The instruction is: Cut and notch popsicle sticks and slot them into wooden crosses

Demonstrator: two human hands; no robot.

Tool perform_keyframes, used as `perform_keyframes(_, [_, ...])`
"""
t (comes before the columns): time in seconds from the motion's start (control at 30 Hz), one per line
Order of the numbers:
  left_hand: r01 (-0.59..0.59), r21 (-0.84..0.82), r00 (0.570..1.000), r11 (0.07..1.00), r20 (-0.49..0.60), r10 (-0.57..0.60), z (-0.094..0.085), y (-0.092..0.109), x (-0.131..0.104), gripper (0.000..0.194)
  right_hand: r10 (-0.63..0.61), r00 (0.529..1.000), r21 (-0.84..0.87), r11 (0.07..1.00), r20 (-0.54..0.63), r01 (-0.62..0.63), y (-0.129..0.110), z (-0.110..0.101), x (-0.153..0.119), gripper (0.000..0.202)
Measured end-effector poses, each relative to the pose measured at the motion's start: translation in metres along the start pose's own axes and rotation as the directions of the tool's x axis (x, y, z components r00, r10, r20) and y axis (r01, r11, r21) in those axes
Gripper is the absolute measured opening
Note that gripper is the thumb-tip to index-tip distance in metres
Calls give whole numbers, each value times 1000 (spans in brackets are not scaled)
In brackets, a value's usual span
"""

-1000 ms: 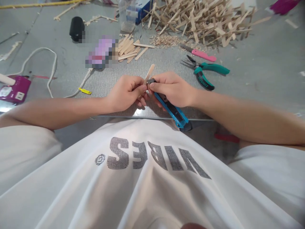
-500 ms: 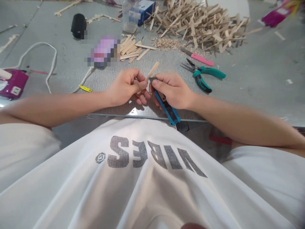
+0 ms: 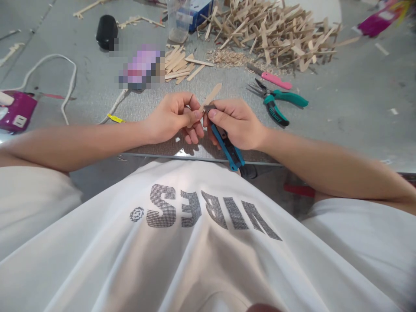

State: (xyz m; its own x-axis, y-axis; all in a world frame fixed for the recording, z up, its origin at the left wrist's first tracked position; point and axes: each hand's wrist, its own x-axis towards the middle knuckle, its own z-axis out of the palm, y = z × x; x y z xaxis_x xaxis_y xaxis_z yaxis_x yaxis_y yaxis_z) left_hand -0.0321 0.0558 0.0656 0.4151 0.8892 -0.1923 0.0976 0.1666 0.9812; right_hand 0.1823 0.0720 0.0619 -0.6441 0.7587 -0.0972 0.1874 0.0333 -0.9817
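Observation:
My left hand is closed in a pinch on a flat wooden craft stick, which points up and to the right. My right hand grips a utility knife with a blue and black handle. The handle hangs down toward the table's front edge. Its dark metal end lies by my right thumb, against or very near the stick just above my left fingertips. My fingers hide the stick's lower end and part of the knife.
Beyond my hands lie a small bunch of craft sticks, wood shavings and a large heap of sticks. Green-handled pliers and a pink-handled knife rest at right. A blurred phone-like object with a white cable is at left.
The craft stick has tilted further to the right, and more of its flat face shows. Both hands stay in nearly the same place, still closed on the stick and the knife.

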Motion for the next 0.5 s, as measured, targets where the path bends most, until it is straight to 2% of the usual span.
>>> perform_keyframes(0.17, [-33, 6, 998, 999, -52, 33, 3, 0, -1, 30, 41, 995, 5, 999, -88, -40, -2, 3, 0, 35])
perform_keyframes(0.33, [-42, 19, 997, 999, -60, 43, 3, 0, 0, 30, 21, 996, -1, 1000, -85, -21, 0, 2, 1, 34])
perform_keyframes(0.5, [-32, 47, 995, 998, -94, 37, 5, -2, -3, 31, -10, 997, -37, 999, -71, 8, 0, 3, 0, 25])
